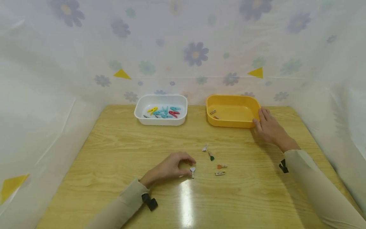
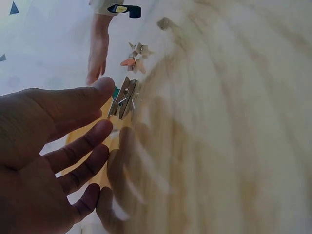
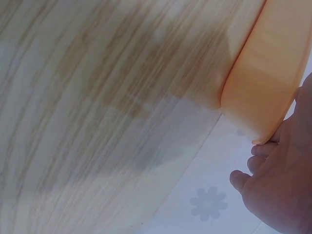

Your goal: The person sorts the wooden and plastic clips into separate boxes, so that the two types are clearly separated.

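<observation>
In the head view my left hand (image 1: 171,167) is at the front middle of the table, thumb and fingers spread apart. A small wooden clothespin with a white heart (image 1: 193,171) lies right at the thumb tip. The left wrist view shows a wooden clothespin (image 2: 125,100) by the thumb, the fingers loosely bent beside it. My right hand (image 1: 270,127) holds the right end of the yellow tub (image 1: 233,123), thumb at its front corner and fingers along the end. Two small clothespins (image 1: 213,111) lie inside the tub.
Several small clothespins lie on the table: a white one (image 1: 205,148), a green-heart one (image 1: 211,156), an orange-heart one (image 1: 221,166) and one with yellow (image 1: 220,173). A white tub (image 1: 160,121) with several coloured pegs stands back left. Flowered sheeting (image 1: 171,47) surrounds the table.
</observation>
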The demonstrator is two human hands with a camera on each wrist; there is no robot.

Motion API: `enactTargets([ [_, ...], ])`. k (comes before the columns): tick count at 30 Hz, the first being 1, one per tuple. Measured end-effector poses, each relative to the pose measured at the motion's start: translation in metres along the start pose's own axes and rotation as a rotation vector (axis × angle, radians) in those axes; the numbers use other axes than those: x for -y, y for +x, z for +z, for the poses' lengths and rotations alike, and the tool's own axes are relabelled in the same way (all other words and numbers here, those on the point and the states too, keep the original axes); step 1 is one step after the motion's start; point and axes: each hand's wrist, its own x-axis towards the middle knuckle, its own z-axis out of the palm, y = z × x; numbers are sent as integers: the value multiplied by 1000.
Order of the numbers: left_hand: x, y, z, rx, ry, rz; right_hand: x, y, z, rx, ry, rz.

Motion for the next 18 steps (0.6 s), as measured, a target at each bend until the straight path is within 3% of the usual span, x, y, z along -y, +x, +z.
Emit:
enactTargets([
  [7,-1,2,5,-5,130,26,0,1,2,-4,-3,-3],
  [15,1,4,5,-11,177,98,1,0,0,-12,-5,-7],
  [18,2,5,5,-12,178,96,1,0,-1,-9,1,-2],
])
